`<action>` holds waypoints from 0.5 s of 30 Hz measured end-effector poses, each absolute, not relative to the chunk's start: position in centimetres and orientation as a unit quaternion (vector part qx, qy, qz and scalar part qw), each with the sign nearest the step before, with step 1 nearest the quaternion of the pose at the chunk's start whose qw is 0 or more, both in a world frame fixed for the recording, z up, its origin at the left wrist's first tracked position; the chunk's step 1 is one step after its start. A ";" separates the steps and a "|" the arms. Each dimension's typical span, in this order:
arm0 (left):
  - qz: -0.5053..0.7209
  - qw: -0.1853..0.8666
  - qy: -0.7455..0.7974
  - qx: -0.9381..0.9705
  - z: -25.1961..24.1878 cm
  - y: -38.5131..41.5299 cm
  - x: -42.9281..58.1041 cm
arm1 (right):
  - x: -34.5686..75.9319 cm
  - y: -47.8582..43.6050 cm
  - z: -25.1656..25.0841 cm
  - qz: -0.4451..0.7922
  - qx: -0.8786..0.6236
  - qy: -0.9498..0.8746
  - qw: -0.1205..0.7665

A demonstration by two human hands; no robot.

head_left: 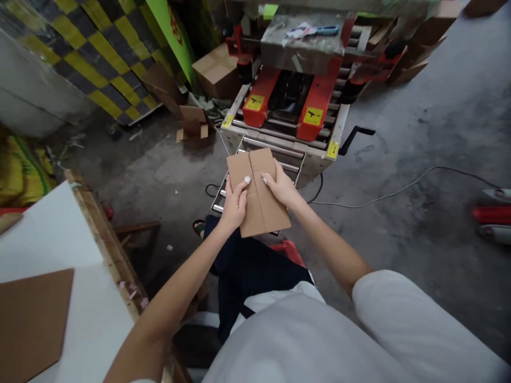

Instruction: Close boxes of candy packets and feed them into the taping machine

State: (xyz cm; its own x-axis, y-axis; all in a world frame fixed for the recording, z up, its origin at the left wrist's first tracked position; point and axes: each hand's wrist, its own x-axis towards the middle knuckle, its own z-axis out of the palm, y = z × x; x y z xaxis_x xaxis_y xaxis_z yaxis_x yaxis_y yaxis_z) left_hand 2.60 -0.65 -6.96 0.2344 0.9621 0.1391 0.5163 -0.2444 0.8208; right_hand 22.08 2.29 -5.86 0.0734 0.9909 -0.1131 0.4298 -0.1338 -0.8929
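A small brown cardboard box [261,210] is held up in front of my lap, its two top flaps meeting along a middle seam. My left hand [235,205] grips its left side, thumb pressed on the left flap near the seam. On the other side, my right hand [282,185] holds the upper right edge, with its thumb on the right flap. Both thumbs carry something white at the tip. Fingers under the box are hidden. Just beyond it lies a short roller conveyor [275,146], leading to a carton sealing machine with red guides [317,109].
A white-topped table [85,234] with a flat cardboard sheet [34,319] stands at left. Open cartons [194,123] sit on the floor beyond. The machine's black crank handle [357,137] juts out rightward. A grey cable [383,201] crosses the floor. A blue-handled tool [325,30] rests atop the machine.
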 end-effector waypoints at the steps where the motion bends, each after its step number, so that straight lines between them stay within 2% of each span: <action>1: 0.320 0.324 0.519 0.724 -6.5 -0.7 2.8 | 21.7 2.2 -5.3 0.359 -0.662 -0.567 0.333; 4: 0.266 0.313 0.538 0.736 -5.1 -0.6 3.0 | 20.2 0.8 -3.6 0.250 -0.687 -0.626 0.271; 6: 0.250 0.315 0.546 0.735 -4.7 -0.5 3.0 | 19.4 -1.5 -2.7 0.196 -0.653 -0.698 0.218; 11: 0.297 0.358 0.496 0.733 -5.8 0.9 2.9 | 17.5 -8.4 -2.1 0.125 -0.510 -0.846 0.093; 15: 0.347 0.429 0.450 0.702 -7.4 3.2 3.0 | 16.8 -6.4 -2.5 0.073 -0.576 -0.812 0.061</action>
